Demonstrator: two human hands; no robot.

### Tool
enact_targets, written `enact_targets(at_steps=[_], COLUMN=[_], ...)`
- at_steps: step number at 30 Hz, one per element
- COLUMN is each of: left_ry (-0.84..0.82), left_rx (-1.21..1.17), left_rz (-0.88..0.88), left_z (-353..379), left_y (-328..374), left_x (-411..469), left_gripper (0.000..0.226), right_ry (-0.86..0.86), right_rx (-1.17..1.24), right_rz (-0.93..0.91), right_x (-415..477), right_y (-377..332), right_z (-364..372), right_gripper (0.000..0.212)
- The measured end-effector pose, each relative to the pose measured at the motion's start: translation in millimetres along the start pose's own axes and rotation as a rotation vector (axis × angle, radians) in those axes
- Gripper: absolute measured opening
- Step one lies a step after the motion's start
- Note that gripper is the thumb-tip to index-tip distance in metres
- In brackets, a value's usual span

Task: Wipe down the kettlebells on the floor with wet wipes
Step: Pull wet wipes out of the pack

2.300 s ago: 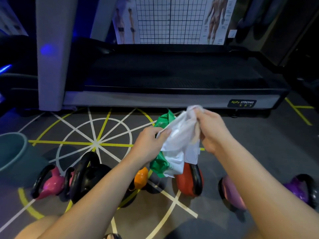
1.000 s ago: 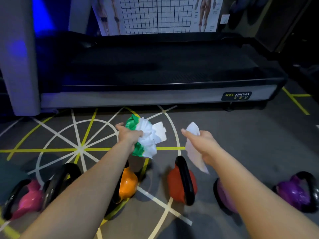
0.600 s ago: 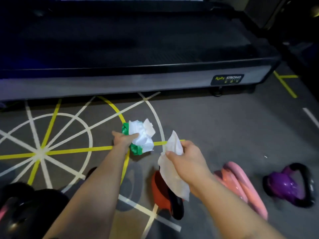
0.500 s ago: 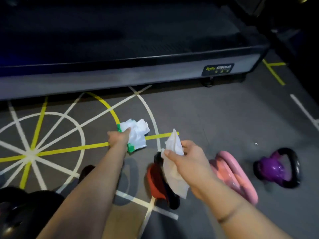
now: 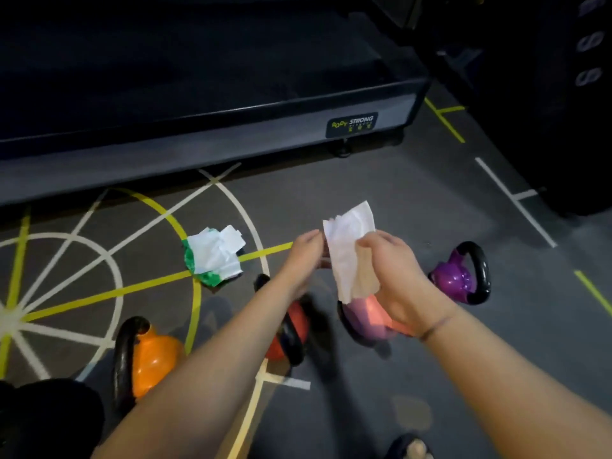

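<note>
over pink kettlebell [image 5: 367, 323], left hand [image 5: 304, 260] and right hand [image 5: 394, 273] hold wipe [image 5: 351, 256].

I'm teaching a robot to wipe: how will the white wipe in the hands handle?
Likely floppy: the wipe hangs creased and limp past the right hand. Probably very light, since the left hand holds its edge by fingertips. It may bunch on the rounded pink kettlebell below.

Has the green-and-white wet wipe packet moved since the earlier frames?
Yes. The crumpled green-and-white plastic wipe packet left the left hand and went down; it now lies on the yellow floor line, left of that hand.
</note>
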State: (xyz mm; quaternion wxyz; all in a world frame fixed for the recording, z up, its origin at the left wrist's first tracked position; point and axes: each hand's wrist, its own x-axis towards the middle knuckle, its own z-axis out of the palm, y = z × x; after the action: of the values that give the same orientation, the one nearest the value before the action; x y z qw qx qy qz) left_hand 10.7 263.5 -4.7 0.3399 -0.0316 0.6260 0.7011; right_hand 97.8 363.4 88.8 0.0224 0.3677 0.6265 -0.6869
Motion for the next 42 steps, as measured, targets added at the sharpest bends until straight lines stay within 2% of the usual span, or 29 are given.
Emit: enact_targets(at_steps=[3,5,7,9,13,15,17,20,23,26,31,34,37,39,42], left_ry=[-0.075,-0.066,-0.070,0.018,0.337,0.485,0.582,0.599,0.626,0.669,0.662,0.614,0.557,0.508,0.392], left_rx=[-0.147,-0.270,-0.234,-0.117,-0.095,-0.015,0.112,0.255,0.279,0.436,0.621,0.681,0.750,0.672,0.550], left_rz=[-0.054,-0.036,-0.011,0.036,0.175,0.199,0.142,0.065,0.005,-0.061,-0.062,0.024,0.118,0.187,0.246], left_z=[-40.1,-76.5,-112.1,-146.2,-211.5,-238.7,-261.4,-283.7,-291.9,-299.4,-273.9,-233.7,-192.7,-169.4,-132.1], left_y=[27.2,39.8,43.0,40.9,40.1,38.5,33.4,18.3,12.5,11.6,29.0,46.4,69.1,75.3,71.7], left_x=[-28.5,-57.3,-93.4,-135.3,-223.5,-266.1,-309.4,-361.9,-394.8,-391.5,-328.8,-284.2,-253.2,-240.0,-225.4], left_gripper=[0.075,0.082,0.088,0.081,0.033,0.035,0.037,0.048,0.028,0.039,0.026,0.022,0.011,0.014,0.016], right_ry=[-0.087,-0.184,-0.277,-0.384,-0.611,-0.740,-0.855,-0.997,-1.138,-1.109,-0.937,-0.844,-0.826,-0.782,-0.645], right_rx=[-0.076,-0.156,-0.193,-0.213,-0.280,-0.297,-0.323,-0.493,-0.641,-0.634,-0.480,-0.364,-0.245,-0.153,-0.024], right_rz=[-0.019,-0.061,-0.110,-0.163,-0.248,-0.252,-0.241,-0.302,-0.359,-0.390,-0.415,-0.387,-0.199,-0.049,0.064], right_x=[0.8,-3.9,-13.9,-27.6,-59.0,-78.4,-100.9,-122.2,-131.7,-128.3,-104.0,-94.9,-97.6,-97.4,-93.2], right_y=[-11.7,-14.5,-13.0,-5.2,14.1,22.3,32.5,56.5,68.6,68.1,42.0,8.7,-20.8,-30.2,-26.5], right_z=[28.1,54.4,87.1,124.5,200.1,234.9,268.8,308.7,326.2,315.6,255.9,210.9,161.9,129.2,74.8], right_gripper=[0.020,0.019,0.017,0.013,0.010,0.009,0.012,0.024,0.031,0.023,0.011,0.021,0.035,0.051,0.038])
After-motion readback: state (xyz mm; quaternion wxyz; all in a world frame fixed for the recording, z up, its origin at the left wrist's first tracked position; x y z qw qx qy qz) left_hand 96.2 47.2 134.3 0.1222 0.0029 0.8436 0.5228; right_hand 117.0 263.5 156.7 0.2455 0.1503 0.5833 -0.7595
